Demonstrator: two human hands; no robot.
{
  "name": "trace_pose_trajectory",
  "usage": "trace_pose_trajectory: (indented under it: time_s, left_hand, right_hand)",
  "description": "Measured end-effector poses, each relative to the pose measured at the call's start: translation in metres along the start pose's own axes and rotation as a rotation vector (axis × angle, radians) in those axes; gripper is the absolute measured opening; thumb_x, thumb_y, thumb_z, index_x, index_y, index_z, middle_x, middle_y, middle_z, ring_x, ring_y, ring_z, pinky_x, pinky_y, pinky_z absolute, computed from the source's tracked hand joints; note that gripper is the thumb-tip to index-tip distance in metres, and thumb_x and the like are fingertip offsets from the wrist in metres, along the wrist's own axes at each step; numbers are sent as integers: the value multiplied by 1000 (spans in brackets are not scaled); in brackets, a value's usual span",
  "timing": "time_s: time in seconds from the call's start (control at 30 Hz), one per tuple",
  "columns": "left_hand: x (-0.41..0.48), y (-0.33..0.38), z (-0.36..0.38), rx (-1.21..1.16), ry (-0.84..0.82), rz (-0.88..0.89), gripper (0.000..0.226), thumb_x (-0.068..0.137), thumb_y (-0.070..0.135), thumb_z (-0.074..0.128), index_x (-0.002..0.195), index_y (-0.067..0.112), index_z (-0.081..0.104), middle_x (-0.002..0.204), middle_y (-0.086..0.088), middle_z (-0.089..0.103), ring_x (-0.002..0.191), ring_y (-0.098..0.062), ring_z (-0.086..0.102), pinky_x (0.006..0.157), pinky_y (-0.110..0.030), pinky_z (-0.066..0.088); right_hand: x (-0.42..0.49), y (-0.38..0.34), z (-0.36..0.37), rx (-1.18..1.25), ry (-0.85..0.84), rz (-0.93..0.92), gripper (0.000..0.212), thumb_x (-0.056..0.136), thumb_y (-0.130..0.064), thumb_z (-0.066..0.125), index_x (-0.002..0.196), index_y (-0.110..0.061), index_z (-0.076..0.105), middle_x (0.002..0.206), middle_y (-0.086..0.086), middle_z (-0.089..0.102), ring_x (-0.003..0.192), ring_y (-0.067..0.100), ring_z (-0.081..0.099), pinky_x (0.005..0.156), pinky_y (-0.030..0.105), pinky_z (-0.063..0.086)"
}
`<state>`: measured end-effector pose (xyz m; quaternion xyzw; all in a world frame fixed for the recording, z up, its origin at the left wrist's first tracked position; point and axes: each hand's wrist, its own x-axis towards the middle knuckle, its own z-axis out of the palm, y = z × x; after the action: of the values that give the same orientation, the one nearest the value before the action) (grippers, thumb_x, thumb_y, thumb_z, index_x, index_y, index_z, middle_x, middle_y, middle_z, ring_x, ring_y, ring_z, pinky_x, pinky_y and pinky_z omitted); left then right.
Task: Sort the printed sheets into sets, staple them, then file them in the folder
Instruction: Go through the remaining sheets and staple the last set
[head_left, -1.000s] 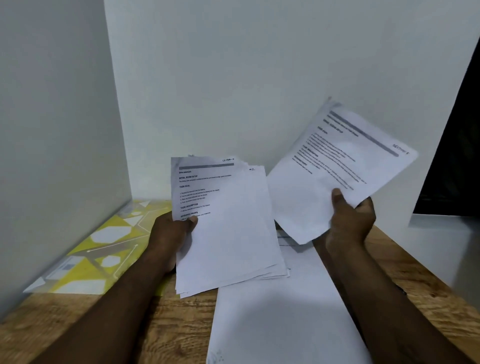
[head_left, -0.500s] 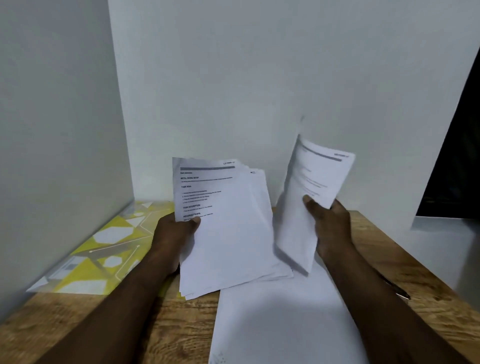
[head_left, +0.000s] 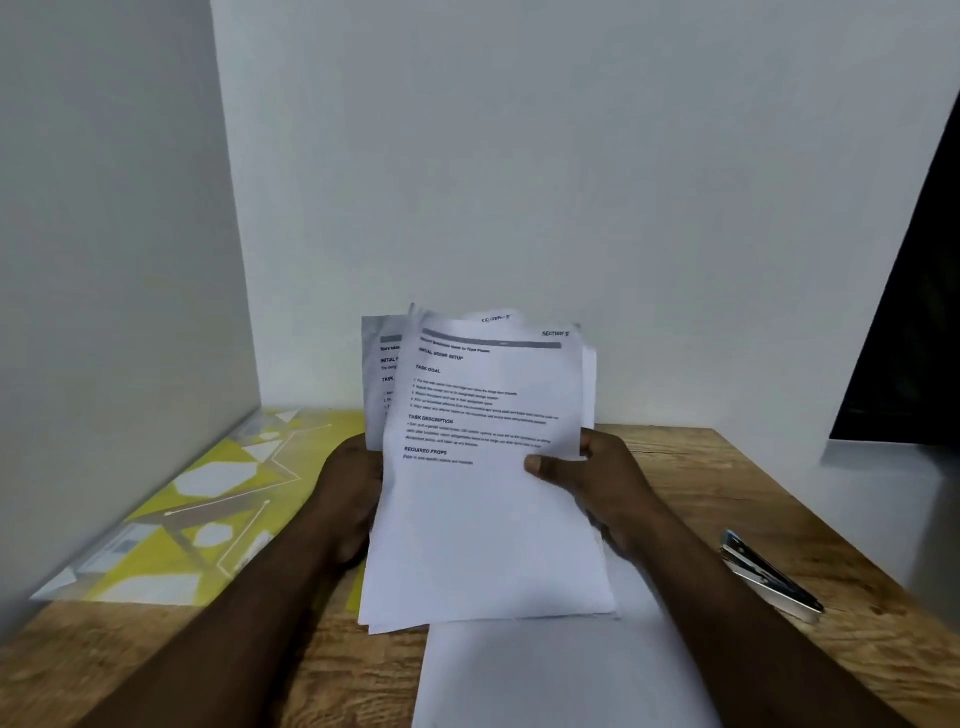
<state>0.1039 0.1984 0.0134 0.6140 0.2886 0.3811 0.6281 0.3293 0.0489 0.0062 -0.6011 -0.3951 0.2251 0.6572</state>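
Both hands hold one stack of printed sheets (head_left: 483, 519) upright above the wooden table. My left hand (head_left: 345, 493) grips the stack's left edge from behind. My right hand (head_left: 597, 483) pinches the right edge, thumb on the top sheet, whose header reads "Section". An offset sheet peeks out at the upper left of the stack. A yellow and white patterned folder (head_left: 171, 525) lies flat at the left against the wall. A blue and silver stapler (head_left: 769, 577) lies on the table to the right of my right forearm.
More white paper (head_left: 545, 675) lies flat on the wooden table (head_left: 727, 493) under the stack and my forearms. White walls close off the left and the back. A dark opening and a white ledge (head_left: 893, 478) stand at the far right.
My right hand has brought its separate sheet leftward onto the front of the stack held by my left hand. Both hands now hold one stack. The view has shifted, showing the stapler.
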Motion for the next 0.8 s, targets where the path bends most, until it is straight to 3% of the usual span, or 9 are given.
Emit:
trace_pose_trajectory:
  time_s: [0.1, 0.23, 0.33, 0.47, 0.57, 0.63, 0.7, 0.73, 0.8]
  left_hand:
    - [1, 3, 3, -124, 74, -12, 17, 101, 3, 60, 91, 7, 73, 90, -14, 80, 63, -22, 73, 68, -37, 60]
    - [4, 5, 4, -367, -26, -79, 59, 98, 70, 49, 126, 22, 71, 118, -5, 79, 107, -29, 76, 99, -50, 57]
    - [2, 1, 8, -343, -131, -34, 51, 98, 51, 65, 133, 14, 68, 125, -9, 76, 118, -34, 71, 104, -48, 53]
    - [7, -13, 9, -147, -37, 52, 22, 99, 9, 68, 120, 3, 71, 113, -12, 79, 100, -29, 78, 84, -38, 61]
    - [13, -14, 4, -188, 35, 14, 19, 102, 12, 66, 118, 4, 71, 104, -8, 81, 95, -29, 77, 84, -38, 59]
    - [17, -14, 3, -208, 71, -7, 13, 102, 14, 67, 111, 6, 72, 91, -3, 81, 85, -27, 76, 84, -40, 58]
    - [17, -14, 3, -236, 83, -10, 11, 101, 15, 68, 108, 7, 71, 84, -1, 79, 75, -22, 76, 80, -39, 57]
    - [16, -13, 3, -248, 78, -15, 13, 102, 15, 67, 110, 6, 71, 88, -3, 80, 77, -22, 77, 81, -40, 58]
    - [16, -13, 1, -241, 47, -24, 20, 102, 16, 67, 118, 5, 71, 104, -11, 80, 92, -31, 77, 92, -48, 58]
  right_hand:
    - [4, 6, 5, -172, 71, -71, 32, 76, -20, 95, 106, -18, 83, 101, -3, 82, 98, 23, 79, 93, 46, 63]
    - [4, 3, 11, -351, 201, -130, 33, 69, -39, 97, 94, -22, 82, 91, -11, 81, 92, 16, 76, 88, 39, 62]
    - [0, 0, 12, -425, 280, -171, 40, 65, -47, 97, 77, -21, 69, 80, -10, 75, 73, 7, 67, 65, 27, 51]
    - [-6, -4, 16, -430, 351, -152, 49, 65, -54, 96, 74, -23, 59, 78, -8, 69, 69, 10, 60, 62, 31, 47]
    - [-1, -1, 16, -251, 324, -143, 32, 87, -50, 82, 81, -23, 67, 96, -9, 73, 102, 14, 69, 86, 32, 53]
    - [2, -2, 15, -90, 321, -126, 15, 101, -29, 68, 88, -27, 74, 104, -11, 76, 113, 18, 69, 103, 41, 54]
    - [3, -4, 13, -30, 349, -127, 27, 105, -13, 57, 94, -30, 75, 88, -12, 71, 80, 16, 65, 77, 32, 56]
    - [2, -6, 11, -18, 357, -134, 31, 105, -8, 55, 97, -31, 74, 77, -12, 64, 62, 12, 52, 59, 26, 47]
    - [0, -8, 7, 36, 360, -141, 36, 104, -1, 55, 108, -34, 72, 67, -10, 56, 52, 14, 35, 48, 22, 32]
